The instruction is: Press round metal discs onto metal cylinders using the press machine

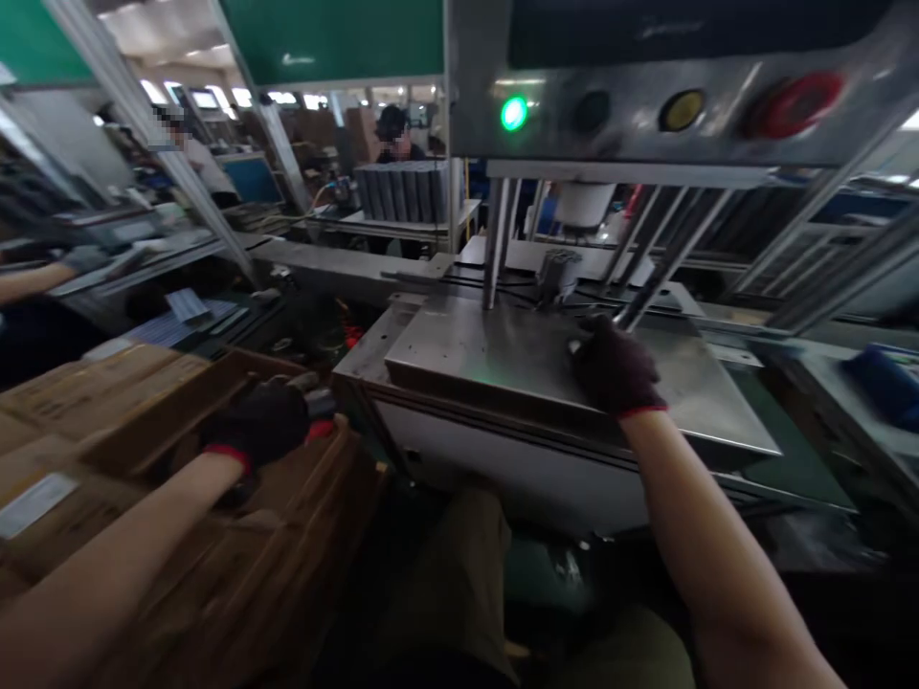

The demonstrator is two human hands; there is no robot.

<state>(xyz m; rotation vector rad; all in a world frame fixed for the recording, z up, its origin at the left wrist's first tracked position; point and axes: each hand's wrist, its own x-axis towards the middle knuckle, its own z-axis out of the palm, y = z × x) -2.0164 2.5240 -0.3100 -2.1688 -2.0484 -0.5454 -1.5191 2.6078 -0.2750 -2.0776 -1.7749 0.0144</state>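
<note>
My left hand, in a black glove with a red cuff, is closed around a small tool with a red grip above the brown cardboard boxes. The tool is mostly hidden by the glove, and its exact kind is unclear. My right hand, gloved the same way, lies curled on the far side of a brushed steel plate on a machine. Its fingers are close to a slanted steel rod. What lies under those fingers is hidden.
Above the plate stands a press frame with a steel control panel, including a lit green lamp and a red button. A co-worker's gloved hand reaches in at the left. Another person stands behind stacked dark blocks.
</note>
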